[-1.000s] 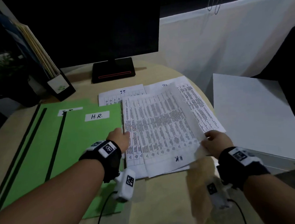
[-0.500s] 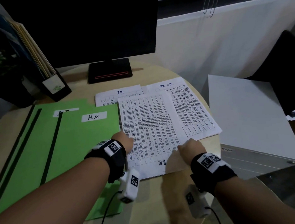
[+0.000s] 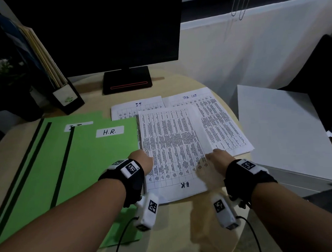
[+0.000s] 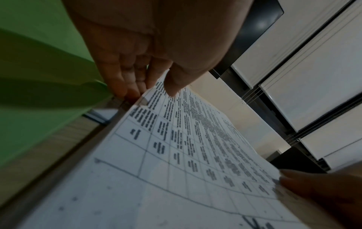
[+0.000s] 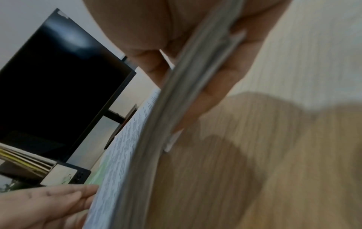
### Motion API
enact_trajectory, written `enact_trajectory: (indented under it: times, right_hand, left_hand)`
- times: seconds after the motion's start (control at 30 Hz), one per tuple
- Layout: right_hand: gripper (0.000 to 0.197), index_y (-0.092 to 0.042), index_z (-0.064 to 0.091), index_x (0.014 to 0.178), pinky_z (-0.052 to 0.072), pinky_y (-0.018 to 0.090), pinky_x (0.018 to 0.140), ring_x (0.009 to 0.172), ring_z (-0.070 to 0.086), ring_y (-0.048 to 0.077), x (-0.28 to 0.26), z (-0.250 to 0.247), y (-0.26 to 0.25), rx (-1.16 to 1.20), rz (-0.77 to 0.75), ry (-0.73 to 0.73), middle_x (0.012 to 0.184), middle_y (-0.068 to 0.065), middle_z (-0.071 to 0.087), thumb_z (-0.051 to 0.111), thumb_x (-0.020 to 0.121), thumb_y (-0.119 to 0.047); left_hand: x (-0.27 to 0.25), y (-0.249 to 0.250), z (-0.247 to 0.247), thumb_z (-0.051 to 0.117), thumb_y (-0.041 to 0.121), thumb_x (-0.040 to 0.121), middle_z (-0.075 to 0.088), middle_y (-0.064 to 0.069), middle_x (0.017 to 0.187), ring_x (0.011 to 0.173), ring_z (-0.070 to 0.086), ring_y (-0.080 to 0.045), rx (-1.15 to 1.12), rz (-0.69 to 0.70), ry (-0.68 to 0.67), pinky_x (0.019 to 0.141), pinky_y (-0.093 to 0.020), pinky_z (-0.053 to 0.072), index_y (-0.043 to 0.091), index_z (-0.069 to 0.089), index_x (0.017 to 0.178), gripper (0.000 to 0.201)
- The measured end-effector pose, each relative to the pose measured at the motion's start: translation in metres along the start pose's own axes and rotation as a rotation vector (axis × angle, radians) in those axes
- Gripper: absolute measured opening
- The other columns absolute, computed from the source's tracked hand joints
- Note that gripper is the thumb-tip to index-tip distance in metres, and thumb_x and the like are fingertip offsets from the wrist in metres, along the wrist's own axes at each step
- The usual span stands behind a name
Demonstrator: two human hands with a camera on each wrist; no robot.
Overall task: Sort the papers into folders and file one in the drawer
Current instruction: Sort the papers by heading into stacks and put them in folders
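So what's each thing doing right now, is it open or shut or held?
H.R. folder: shut, flat on desk.
I.T. folder: shut, under the H.R. folder.
H.R. papers: stack gripped by both hands.
Left hand: holding stack's left edge.
Right hand: pinching stack's right edge.
Monitor: dark.

Office desk, dark monitor (image 3: 92,32), file holder (image 3: 64,92) of folders, white cabinet (image 3: 287,139) beside desk
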State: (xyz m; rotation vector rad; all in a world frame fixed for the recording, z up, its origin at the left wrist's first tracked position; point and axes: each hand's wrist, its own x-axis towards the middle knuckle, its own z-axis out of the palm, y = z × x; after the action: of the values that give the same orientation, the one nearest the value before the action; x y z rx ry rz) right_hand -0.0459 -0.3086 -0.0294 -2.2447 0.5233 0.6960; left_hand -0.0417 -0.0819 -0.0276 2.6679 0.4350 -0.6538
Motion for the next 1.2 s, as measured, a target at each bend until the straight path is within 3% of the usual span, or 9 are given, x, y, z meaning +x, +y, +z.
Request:
enact_trajectory:
  times: [0.17, 0.4, 0.6, 0.73, 0.83, 0.93, 1.0, 1.1, 1.2]
  right_hand:
    - [0.025, -0.003, 0.051, 0.117, 0.042, 0.029, 0.077, 0.092, 0.054, 0.026, 0.000, -0.005, 0.005, -0.015, -0.070, 0.021, 0.113, 0.017, 0.059, 0.051, 0.093, -0.010]
    - [0.023, -0.013, 0.055, 0.106, 0.039, 0.022, 0.054, 0.073, 0.052, 0.021, -0.020, -0.022, 0.016, 0.229, -0.219, 0.117, 0.093, 0.010, 0.057, 0.047, 0.090, 0.002]
    - [0.030, -0.023, 0.058, 0.112, 0.045, 0.029, 0.073, 0.082, 0.055, 0.026, -0.030, -0.044, 0.015, -0.013, -0.402, 0.291, 0.091, 0.006, 0.060, 0.048, 0.091, -0.004]
    - [0.034, -0.029, 0.048, 0.127, 0.045, 0.028, 0.075, 0.083, 0.053, 0.023, -0.051, -0.050, -0.020, -0.328, -0.539, 0.365, 0.107, 0.009, 0.063, 0.038, 0.098, -0.016]
    - [0.035, -0.035, 0.043, 0.127, 0.045, 0.028, 0.076, 0.090, 0.058, 0.024, -0.073, -0.051, -0.047, -0.498, -0.650, 0.399, 0.111, 0.003, 0.063, 0.037, 0.097, -0.018]
    - [0.036, -0.036, 0.044, 0.123, 0.046, 0.031, 0.077, 0.095, 0.060, 0.025, -0.088, -0.055, -0.061, -0.635, -0.709, 0.405, 0.108, -0.001, 0.065, 0.039, 0.093, -0.017]
    - [0.031, -0.036, 0.045, 0.120, 0.043, 0.033, 0.082, 0.097, 0.059, 0.024, -0.090, -0.058, -0.064, -0.691, -0.753, 0.467, 0.107, -0.003, 0.065, 0.040, 0.093, -0.020]
    - [0.032, -0.033, 0.054, 0.115, 0.036, 0.043, 0.092, 0.107, 0.054, 0.027, -0.083, -0.069, -0.057, -0.493, -0.858, 0.894, 0.115, -0.002, 0.061, 0.058, 0.083, -0.032]
    - [0.060, -0.019, 0.053, 0.122, 0.031, 0.043, 0.098, 0.120, 0.041, 0.030, -0.068, -0.088, -0.033, 0.203, -0.614, 1.096, 0.127, 0.010, 0.048, 0.063, 0.068, -0.042]
  left_hand:
    - [0.003, -0.014, -0.003, 0.047, 0.016, 0.092, 0.055, -0.011, 0.111, 0.107, 0.054, -0.029, 0.168, -0.005, 0.024, 0.084, -0.034, 0.048, 0.007, 0.056, 0.108, 0.021]
    - [0.000, -0.044, -0.002, 0.061, 0.057, 0.078, 0.027, -0.012, 0.146, 0.129, 0.038, -0.035, 0.107, -0.122, 0.078, 0.101, -0.045, 0.040, 0.016, 0.028, 0.142, 0.083]
    - [-0.021, -0.004, -0.032, 0.053, 0.025, 0.089, -0.004, -0.005, 0.156, 0.141, -0.009, -0.024, 0.214, 0.454, 0.518, 0.118, -0.041, -0.007, 0.022, -0.001, 0.150, 0.081]
    - [-0.036, 0.044, -0.048, 0.064, 0.006, 0.067, 0.011, -0.006, 0.152, 0.140, 0.005, -0.031, 0.514, 0.885, 0.751, 0.113, -0.047, -0.009, 0.017, 0.009, 0.146, 0.097]
    - [-0.052, 0.085, -0.074, 0.049, 0.009, 0.083, 0.006, -0.003, 0.156, 0.144, -0.008, -0.030, 0.811, 0.861, 0.699, 0.106, -0.053, -0.026, 0.022, -0.006, 0.149, 0.087]
    - [-0.055, 0.101, -0.093, 0.044, 0.016, 0.091, 0.055, 0.001, 0.126, 0.131, 0.041, -0.024, 0.879, 0.724, 0.421, 0.115, -0.049, 0.008, 0.030, 0.036, 0.135, 0.047]
    - [-0.056, 0.097, -0.101, 0.045, 0.017, 0.092, 0.061, 0.004, 0.107, 0.106, 0.056, -0.021, 0.776, 0.715, 0.325, 0.085, -0.035, 0.041, 0.029, 0.053, 0.107, 0.021]
    - [-0.057, 0.086, -0.117, 0.044, 0.020, 0.092, 0.062, 0.001, 0.104, 0.095, 0.058, -0.022, 0.619, 0.701, 0.372, 0.069, -0.030, 0.040, 0.028, 0.052, 0.092, 0.011]
    - [-0.055, 0.071, -0.139, 0.049, 0.024, 0.090, 0.062, 0.000, 0.094, 0.093, 0.060, -0.026, 0.312, 0.567, 0.449, 0.075, -0.033, 0.048, 0.027, 0.058, 0.091, 0.009]
